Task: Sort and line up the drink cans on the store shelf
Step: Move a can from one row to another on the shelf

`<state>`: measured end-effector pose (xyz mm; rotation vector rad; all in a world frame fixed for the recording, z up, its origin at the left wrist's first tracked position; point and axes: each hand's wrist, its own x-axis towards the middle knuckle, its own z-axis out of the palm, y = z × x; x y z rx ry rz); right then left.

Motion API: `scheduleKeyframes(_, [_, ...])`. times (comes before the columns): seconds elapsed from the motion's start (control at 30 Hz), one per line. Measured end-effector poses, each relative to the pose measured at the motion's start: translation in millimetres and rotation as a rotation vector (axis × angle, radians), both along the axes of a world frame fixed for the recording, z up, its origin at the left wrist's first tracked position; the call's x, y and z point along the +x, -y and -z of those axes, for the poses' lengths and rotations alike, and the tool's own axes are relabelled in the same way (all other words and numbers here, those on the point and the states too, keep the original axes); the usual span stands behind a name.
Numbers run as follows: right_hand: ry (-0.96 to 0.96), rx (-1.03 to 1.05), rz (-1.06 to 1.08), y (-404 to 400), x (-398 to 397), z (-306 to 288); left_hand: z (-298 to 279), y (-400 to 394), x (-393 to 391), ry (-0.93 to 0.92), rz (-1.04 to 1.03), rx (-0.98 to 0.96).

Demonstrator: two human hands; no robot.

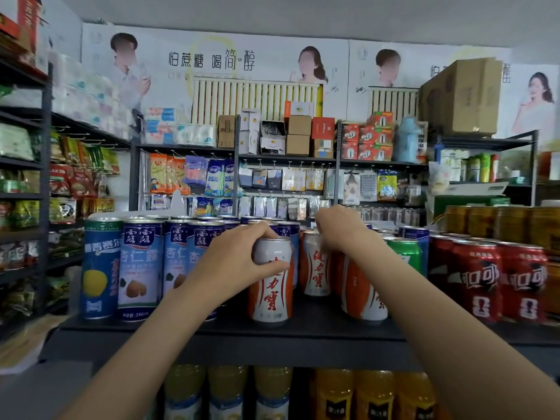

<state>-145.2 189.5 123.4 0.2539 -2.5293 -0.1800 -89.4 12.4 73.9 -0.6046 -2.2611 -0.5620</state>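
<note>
A: Left hand (pixel 239 262)?
B: Fingers wrapped round a white can (pixel 271 283), upright at the shelf (pixel 303 328) front.
A: Right hand (pixel 342 230)?
B: Curled over the next can (pixel 316 265) behind; grip unclear.

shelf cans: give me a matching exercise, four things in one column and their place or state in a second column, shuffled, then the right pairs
Column 1
1. front orange-and-white can
2. red cans
3. green can
4. tall blue can with a yellow fruit

Column 2
A. far left of the can row
B. in the grip of the left hand
C. right end of the shelf
D. behind the right forearm, partly hidden

Pairs: 1-B, 2-C, 3-D, 4-A
</note>
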Motion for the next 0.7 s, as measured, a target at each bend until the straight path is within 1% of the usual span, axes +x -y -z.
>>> scheduleKeyframes(0.07, [0.010,-0.057,-0.068,-8,7,-5,1,-3,-1,0.037,0.044,0.031])
scheduleKeyframes(0.17, [-0.065,-0.213,-0.170,-30,28,-19,1,-13,-3,0.066,0.105,0.044])
scheduleKeyframes(0.23, [-0.034,-0.298,-0.199,-47,43,-24,0,-23,-6,0.080,0.141,0.059])
scheduleKeyframes(0.3, [0.009,-0.339,-0.219,-59,52,-21,0,-35,-10,0.098,0.171,0.077])
scheduleKeyframes(0.43, [0.046,-0.406,-0.313,-57,51,-9,8,-64,-20,0.094,0.186,0.074])
scheduleKeyframes(0.53, [0.058,-0.484,-0.423,-44,44,-9,9,-64,-20,0.043,0.184,0.033])
scheduleKeyframes(0.63, [0.086,-0.530,-0.534,-23,36,-13,-5,-34,-15,-0.153,0.013,0.022])
scheduleKeyframes(0.7, [0.145,-0.503,-0.553,-6,26,-13,-19,-4,-15,-0.244,-0.105,0.026])
